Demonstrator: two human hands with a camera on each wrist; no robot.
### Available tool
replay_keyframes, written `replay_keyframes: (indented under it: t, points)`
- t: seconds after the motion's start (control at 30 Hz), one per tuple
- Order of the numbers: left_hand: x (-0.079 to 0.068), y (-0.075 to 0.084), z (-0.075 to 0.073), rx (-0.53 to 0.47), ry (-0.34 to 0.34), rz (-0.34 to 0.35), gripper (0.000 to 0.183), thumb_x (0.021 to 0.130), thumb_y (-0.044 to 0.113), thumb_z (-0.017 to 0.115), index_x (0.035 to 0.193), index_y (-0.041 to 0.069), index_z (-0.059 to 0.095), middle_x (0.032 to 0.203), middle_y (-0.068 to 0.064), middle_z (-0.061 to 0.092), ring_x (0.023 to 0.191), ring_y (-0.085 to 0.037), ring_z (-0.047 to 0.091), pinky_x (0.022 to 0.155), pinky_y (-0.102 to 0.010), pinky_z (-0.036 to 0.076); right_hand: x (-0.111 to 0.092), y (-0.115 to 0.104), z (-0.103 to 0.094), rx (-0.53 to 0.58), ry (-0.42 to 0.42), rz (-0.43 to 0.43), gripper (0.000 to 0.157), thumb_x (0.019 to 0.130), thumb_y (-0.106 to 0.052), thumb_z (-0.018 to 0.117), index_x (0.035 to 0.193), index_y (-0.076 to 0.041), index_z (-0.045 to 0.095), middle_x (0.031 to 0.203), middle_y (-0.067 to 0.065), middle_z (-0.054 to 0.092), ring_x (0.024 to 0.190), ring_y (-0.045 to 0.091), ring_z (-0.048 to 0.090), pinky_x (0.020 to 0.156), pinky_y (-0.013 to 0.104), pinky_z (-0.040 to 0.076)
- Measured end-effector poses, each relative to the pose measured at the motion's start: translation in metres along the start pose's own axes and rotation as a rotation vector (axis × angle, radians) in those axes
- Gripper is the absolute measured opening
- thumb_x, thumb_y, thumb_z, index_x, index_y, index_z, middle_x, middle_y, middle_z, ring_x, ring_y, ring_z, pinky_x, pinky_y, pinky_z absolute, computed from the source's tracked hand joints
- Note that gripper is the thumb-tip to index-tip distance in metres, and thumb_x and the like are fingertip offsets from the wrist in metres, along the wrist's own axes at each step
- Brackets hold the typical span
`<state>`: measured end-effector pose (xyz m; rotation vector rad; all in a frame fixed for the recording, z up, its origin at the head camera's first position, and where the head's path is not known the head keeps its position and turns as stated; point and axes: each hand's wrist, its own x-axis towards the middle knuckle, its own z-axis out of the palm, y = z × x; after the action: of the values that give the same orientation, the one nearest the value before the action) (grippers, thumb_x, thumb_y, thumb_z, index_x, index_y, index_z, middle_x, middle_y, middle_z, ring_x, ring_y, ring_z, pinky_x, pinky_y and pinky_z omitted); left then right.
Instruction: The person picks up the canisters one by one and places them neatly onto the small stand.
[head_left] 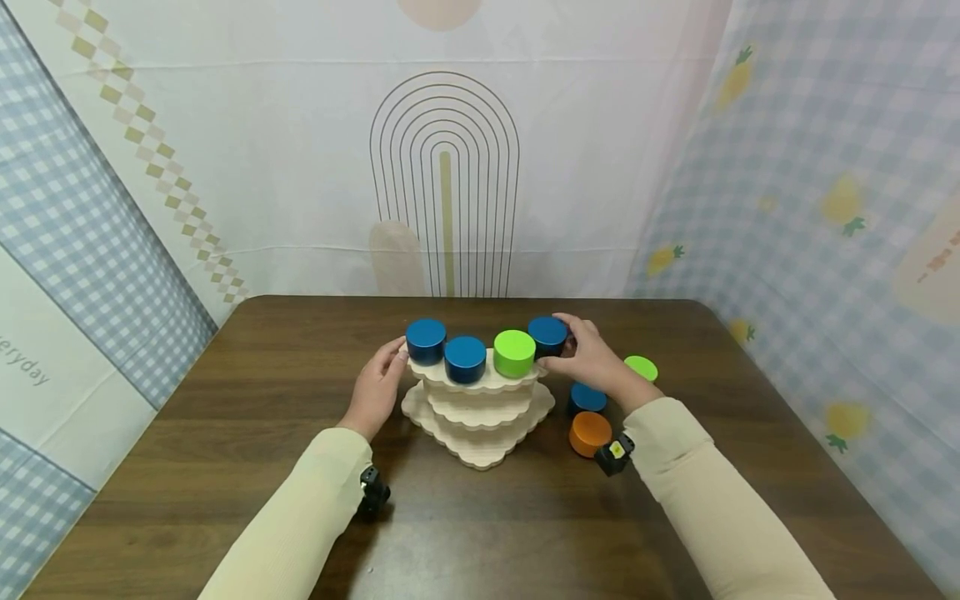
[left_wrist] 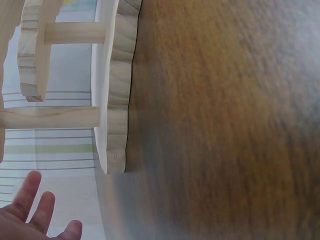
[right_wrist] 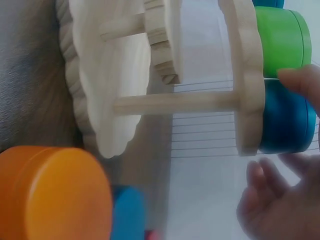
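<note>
A pale wooden tiered stand (head_left: 480,417) with scalloped edges stands on the table. Along its top tier sit a blue round tin (head_left: 426,342) at the left end, another blue tin (head_left: 465,360), a green tin (head_left: 514,354) and, at the right end, a third blue tin (head_left: 547,335). That right-end tin is pinched between the thumb and fingers of my right hand (head_left: 588,358), while it rests on the tier (right_wrist: 285,117). My left hand (head_left: 375,387) touches the top tier's left end; its visible fingers (left_wrist: 42,212) are spread and fairly straight.
Right of the stand, an orange tin (head_left: 589,434), a blue tin (head_left: 587,398) and a green tin (head_left: 641,367) stand on the brown table (head_left: 480,533), partly under my right forearm. A patterned cloth (head_left: 315,167) hangs behind the table.
</note>
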<state>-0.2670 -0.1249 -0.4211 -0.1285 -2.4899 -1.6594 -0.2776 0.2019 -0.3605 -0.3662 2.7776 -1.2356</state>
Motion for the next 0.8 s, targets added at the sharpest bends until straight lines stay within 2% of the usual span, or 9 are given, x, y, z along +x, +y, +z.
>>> replay_keyframes:
  t: [0.1,0.23,0.5,0.8]
  points:
    - [0.000,0.000,0.000,-0.003,-0.004,0.002,0.044,0.104,0.030,0.042,0.144,0.011,0.045,0.135,-0.020,0.053,0.125,-0.034,0.049,0.106,-0.051,0.037,-0.005,0.004,0.001,-0.014,0.039,-0.023,0.085,0.085,-0.027,0.071,0.151,-0.005,0.022,0.131,0.023,0.032,0.114,0.036,0.040,0.092,0.049,0.041]
    - [0.000,-0.001,0.000,-0.002,-0.003,0.003,0.044,0.104,0.031,0.042,0.144,0.011,0.045,0.135,-0.020,0.053,0.125,-0.034,0.049,0.106,-0.051,0.037,-0.014,0.009,0.002,-0.022,0.081,-0.031,0.086,0.086,-0.029,0.072,0.152,-0.006,0.021,0.140,0.025,0.030,0.124,0.038,0.038,0.097,0.054,0.042]
    - [0.000,-0.003,0.001,0.009,-0.007,-0.001,0.046,0.105,0.033,0.040,0.145,0.011,0.044,0.136,-0.021,0.052,0.125,-0.035,0.048,0.106,-0.053,0.036,-0.028,0.019,0.005,-0.051,0.140,-0.005,0.088,0.087,-0.037,0.072,0.152,-0.006,0.021,0.147,0.025,0.025,0.130,0.041,0.034,0.105,0.059,0.034]
    - [0.001,-0.003,0.001,-0.001,0.006,-0.001,0.045,0.104,0.032,0.042,0.144,0.012,0.045,0.136,-0.020,0.053,0.125,-0.034,0.049,0.106,-0.052,0.036,-0.044,0.032,0.007,-0.125,0.128,0.054,0.093,0.086,-0.049,0.069,0.152,-0.004,0.021,0.149,0.026,0.022,0.131,0.044,0.033,0.104,0.061,0.034]
